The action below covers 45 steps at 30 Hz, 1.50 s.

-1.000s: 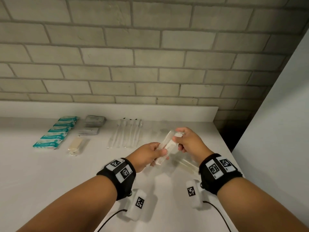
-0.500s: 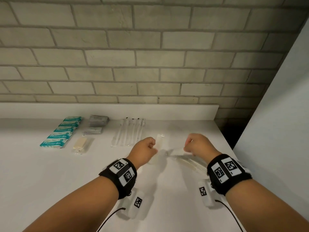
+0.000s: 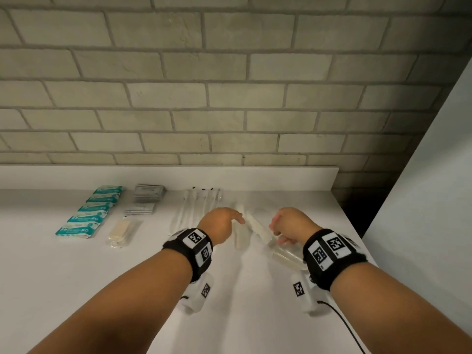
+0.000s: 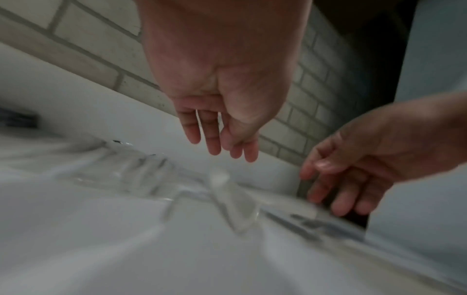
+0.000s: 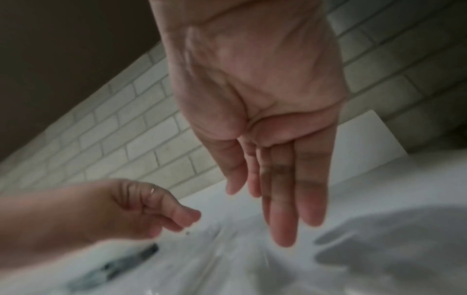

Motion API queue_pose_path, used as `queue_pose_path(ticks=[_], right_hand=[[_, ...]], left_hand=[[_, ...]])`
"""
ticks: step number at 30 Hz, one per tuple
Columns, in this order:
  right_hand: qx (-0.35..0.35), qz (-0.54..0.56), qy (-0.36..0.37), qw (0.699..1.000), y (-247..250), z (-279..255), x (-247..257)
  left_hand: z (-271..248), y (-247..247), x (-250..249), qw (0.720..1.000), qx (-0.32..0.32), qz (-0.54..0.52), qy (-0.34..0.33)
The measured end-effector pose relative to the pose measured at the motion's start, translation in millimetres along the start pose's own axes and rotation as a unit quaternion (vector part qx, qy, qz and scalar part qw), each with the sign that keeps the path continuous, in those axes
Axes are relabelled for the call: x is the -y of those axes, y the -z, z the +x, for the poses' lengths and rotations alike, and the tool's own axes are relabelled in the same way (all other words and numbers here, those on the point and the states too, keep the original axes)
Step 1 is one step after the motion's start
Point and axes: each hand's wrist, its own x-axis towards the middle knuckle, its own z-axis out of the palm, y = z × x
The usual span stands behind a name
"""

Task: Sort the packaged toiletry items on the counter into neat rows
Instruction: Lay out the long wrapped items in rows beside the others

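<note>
I've let go of the clear-wrapped white comb (image 3: 256, 227), now lying on the white bench (image 3: 76, 277), so my left hand (image 3: 222, 224) and right hand (image 3: 291, 226) hover relaxed and empty, ready for the next packet.

Packaged toiletries in columns along the white counter (image 3: 63, 290).
At 9 o'clock, 5 teal-and-white packets (image 3: 88, 215) form a column; just right, 2 stacks of grey sachets (image 3: 145, 200) above a clear-wrapped cream bar (image 3: 122, 229); at centre, wrapped toothbrushes (image 3: 196, 208) lie parallel; toward 3 o'clock, clear-wrapped combs (image 3: 258, 227) lie askew.
</note>
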Motion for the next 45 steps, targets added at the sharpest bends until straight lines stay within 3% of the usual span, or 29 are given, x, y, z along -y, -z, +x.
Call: queue_pose_path(ticks=[2,6,10,14,19,22,29,31,33,35,37,39,41,43,45], right_hand=[[-0.009,-0.174,0.031,0.984,-3,15,-4],[0.018,-0.273,0.158,0.949,-11,40,-7],[0.091,-0.372,0.194,0.903,-21,55,1],[0.072,-0.392,0.180,0.899,-22,67,-3],[0.052,-0.418,0.132,0.897,-19,74,3],[0.092,-0.414,0.137,0.895,-20,77,4],[0.092,-0.380,0.168,0.905,-21,81,1],[0.090,-0.358,0.166,0.914,-21,81,0],[0.088,-0.275,0.163,0.944,-19,76,-5],[0.060,-0.145,0.150,0.976,-11,64,-9],[0.018,-0.118,0.130,0.984,-2,50,-15],[0.039,-0.239,0.086,0.966,4,38,-20],[0.100,-0.373,0.040,0.921,-1,31,-23],[0.133,-0.413,0.019,0.901,-10,31,-28],[0.142,-0.400,0.013,0.906,-12,32,-31]], left_hand=[[8,2,11,0.996,0.022,0.084,-0.002],[17,-7,20,0.975,0.073,0.208,-0.010],[23,-20,18,0.942,0.109,0.316,-0.031],[29,-25,13,0.956,0.107,0.272,-0.002],[41,-32,-1,0.954,0.138,0.265,0.027],[46,-35,-1,0.960,0.122,0.250,0.033],[54,-31,10,0.968,0.109,0.221,0.040],[53,-31,10,0.968,0.108,0.225,0.040],[51,-30,9,0.967,0.110,0.225,0.040],[49,-28,6,0.968,0.114,0.221,0.041],[46,-26,4,0.968,0.120,0.214,0.045],[46,-26,4,0.971,0.121,0.201,0.047],[46,-25,2,0.974,0.120,0.186,0.053],[46,-23,2,0.976,0.124,0.167,0.060],[46,-21,3,0.981,0.117,0.146,0.060]])
